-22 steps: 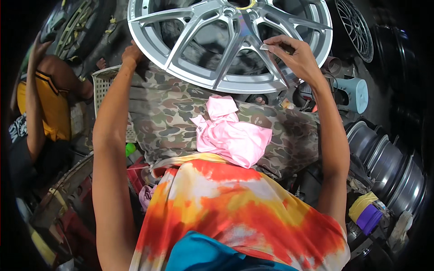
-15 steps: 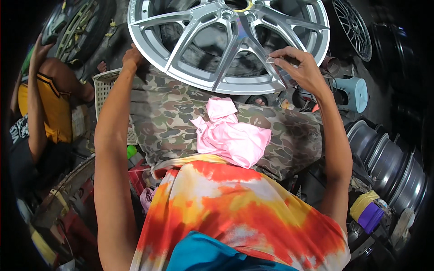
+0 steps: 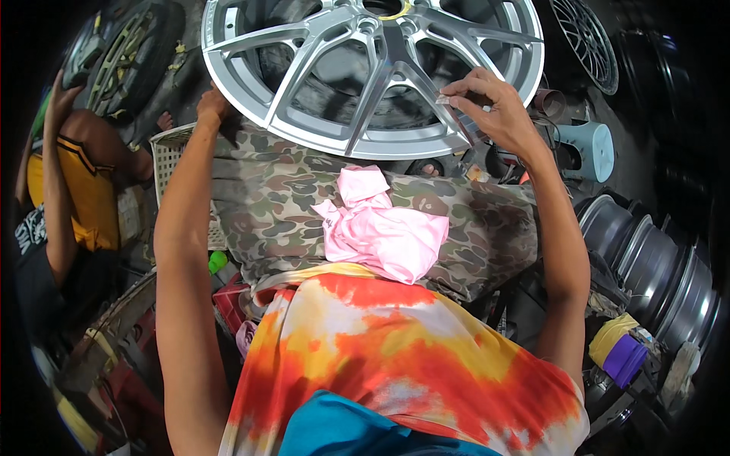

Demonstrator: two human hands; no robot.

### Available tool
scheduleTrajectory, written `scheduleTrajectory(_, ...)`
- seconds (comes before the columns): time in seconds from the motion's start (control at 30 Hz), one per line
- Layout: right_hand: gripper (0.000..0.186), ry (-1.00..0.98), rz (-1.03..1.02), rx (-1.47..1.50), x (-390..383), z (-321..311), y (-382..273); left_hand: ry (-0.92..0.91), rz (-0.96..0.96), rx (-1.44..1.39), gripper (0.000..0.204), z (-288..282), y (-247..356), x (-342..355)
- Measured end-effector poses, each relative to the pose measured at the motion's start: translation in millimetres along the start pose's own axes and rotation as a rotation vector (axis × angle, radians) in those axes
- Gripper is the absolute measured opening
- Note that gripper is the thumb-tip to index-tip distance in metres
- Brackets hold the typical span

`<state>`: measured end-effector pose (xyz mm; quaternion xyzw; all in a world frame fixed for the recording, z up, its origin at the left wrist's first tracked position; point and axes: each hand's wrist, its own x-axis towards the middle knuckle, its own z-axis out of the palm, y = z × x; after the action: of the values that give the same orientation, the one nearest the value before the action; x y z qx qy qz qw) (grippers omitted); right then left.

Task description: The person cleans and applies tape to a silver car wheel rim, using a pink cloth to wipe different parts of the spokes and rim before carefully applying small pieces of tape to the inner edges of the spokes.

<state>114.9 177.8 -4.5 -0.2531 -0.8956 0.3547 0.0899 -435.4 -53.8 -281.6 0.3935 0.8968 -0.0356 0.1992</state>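
A large silver alloy wheel rim (image 3: 327,137) with split spokes stands tilted in front of me, against or just above my lap. My left hand (image 3: 212,105) is closed at its left edge, the fingertips partly hidden behind the rim. On the lower right side, my right hand (image 3: 490,106) pinches a small, thin, pale piece (image 3: 444,99) between thumb and fingertips. That piece is held against or very close to a spoke; what it is cannot be made out. A crumpled pink cloth (image 3: 384,235) lies on my camouflage trousers (image 3: 266,197), below the rim.
At left sits another person (image 3: 72,182) in yellow shorts, holding a tool near a tyre (image 3: 156,53). A pale plastic basket (image 3: 163,163) is beside my left arm. To the right are a light blue stool (image 3: 597,152), several stacked rims (image 3: 646,258) and a dark spoked wheel (image 3: 585,42).
The whole view has shifted slightly, so the rim, cloth and both hands appear a little further left. My right hand keeps its pinch beside the same spoke.
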Motion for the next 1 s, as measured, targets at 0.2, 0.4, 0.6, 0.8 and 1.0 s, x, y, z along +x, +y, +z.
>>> scheduleTrajectory(0.2, 0.019, -0.049, 0.065, -0.069, -32.2, -14.6, -4.9, -0.022, 0.055, 0.038, 0.046, -1.3, 22.4, -0.8)
scheduleTrajectory(0.4, 0.018, -0.034, 0.041, -0.102, -37.8, -18.0, -8.0, 0.02, 0.086, 0.06, 0.049, -3.0, 6.1, -5.2)
scheduleTrajectory(0.6, 0.018, -0.006, 0.04, -0.081, -39.4, -14.8, -4.5, 0.008, 0.082, 0.07, 0.055, -6.1, 22.0, -11.0)
scheduleTrajectory(0.8, 0.019, 0.008, 0.068, -0.094, -61.3, -17.3, -4.3, -0.009, 0.105, 0.147, 0.047, -14.5, 26.1, -21.7)
scheduleTrajectory(1.0, 0.021, 0.03, 0.078, -0.059, -64.1, -17.5, -1.6, 0.026, 0.119, 0.197, 0.039, -10.9, 27.7, -18.9)
